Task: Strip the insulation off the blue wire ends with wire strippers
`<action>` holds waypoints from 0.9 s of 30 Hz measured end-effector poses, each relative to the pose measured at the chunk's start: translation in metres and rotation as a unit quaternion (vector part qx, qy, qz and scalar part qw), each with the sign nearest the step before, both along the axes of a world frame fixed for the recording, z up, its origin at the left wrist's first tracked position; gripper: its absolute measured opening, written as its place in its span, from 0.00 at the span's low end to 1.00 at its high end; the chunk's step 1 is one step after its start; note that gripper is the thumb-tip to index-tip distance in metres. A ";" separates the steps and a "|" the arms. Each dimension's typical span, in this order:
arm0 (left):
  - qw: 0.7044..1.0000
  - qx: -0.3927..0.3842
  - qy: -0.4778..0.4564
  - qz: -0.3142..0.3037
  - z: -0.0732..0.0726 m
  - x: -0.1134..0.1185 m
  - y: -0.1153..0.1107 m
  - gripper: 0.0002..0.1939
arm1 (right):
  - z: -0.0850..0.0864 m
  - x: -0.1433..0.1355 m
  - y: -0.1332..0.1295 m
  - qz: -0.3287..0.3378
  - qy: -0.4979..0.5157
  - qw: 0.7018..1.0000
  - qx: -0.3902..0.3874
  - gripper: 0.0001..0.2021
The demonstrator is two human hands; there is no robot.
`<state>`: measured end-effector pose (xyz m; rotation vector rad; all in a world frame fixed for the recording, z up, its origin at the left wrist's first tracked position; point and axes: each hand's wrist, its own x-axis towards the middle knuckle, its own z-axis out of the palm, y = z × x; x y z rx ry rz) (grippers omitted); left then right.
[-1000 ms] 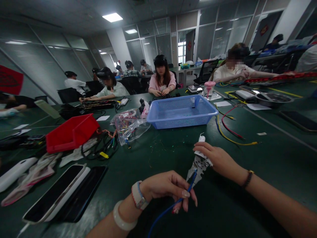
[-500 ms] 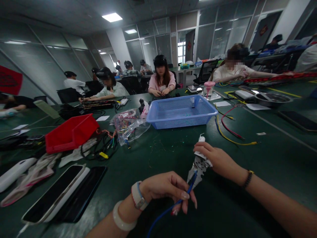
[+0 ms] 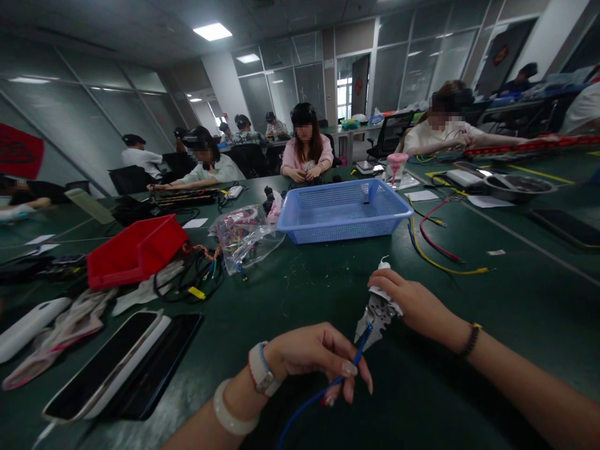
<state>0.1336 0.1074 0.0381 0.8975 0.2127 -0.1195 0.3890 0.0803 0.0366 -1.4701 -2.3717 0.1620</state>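
Observation:
My left hand (image 3: 323, 359) pinches a blue wire (image 3: 307, 403) between thumb and fingers; its tail curves down to the bottom edge. At the wire's upper end, the jaws of a wire stripper (image 3: 375, 312) meet the blue insulation. Wrapped around the tool's white-covered handles is my right hand (image 3: 405, 297). The jaws point down and left, toward my left hand, and look nearly closed around the wire. Exactly how the blades sit on it is too small to tell. Small scraps lie on the green table (image 3: 300, 300) beyond.
A blue basket (image 3: 344, 234) stands ahead, with a clear bag of wires (image 3: 246, 240) to its left. A red bin (image 3: 138, 253) and phones (image 3: 107, 369) lie further left. Yellow, red and blue wires (image 3: 445, 269) rest at right. Several people sit across the room.
The wire stripper's jaws have drawn closer together on the blue wire, and its handles look more squeezed. My left hand has hardly moved.

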 end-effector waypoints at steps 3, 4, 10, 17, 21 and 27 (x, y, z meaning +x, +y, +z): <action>1.000 0.001 0.002 0.005 -0.001 0.000 0.000 0.15 | 0.000 0.000 0.000 0.007 0.002 1.000 -0.013 0.22; 1.000 0.002 0.003 0.006 -0.002 0.000 0.000 0.16 | 0.000 0.000 0.000 0.007 0.000 1.000 -0.014 0.22; 1.000 0.002 0.011 0.003 0.000 0.000 0.001 0.15 | -0.003 0.001 0.000 0.000 -0.011 1.000 -0.013 0.23; 0.999 0.015 0.031 0.012 0.004 0.000 -0.001 0.14 | -0.002 0.002 0.001 0.014 -0.039 0.999 -0.003 0.24; 0.999 0.025 0.036 0.017 0.006 0.000 -0.002 0.14 | -0.001 0.003 0.001 0.007 -0.067 0.998 0.008 0.21; 0.998 0.030 0.049 0.014 0.006 -0.001 -0.001 0.14 | -0.001 0.001 0.003 -0.004 -0.095 0.994 0.051 0.16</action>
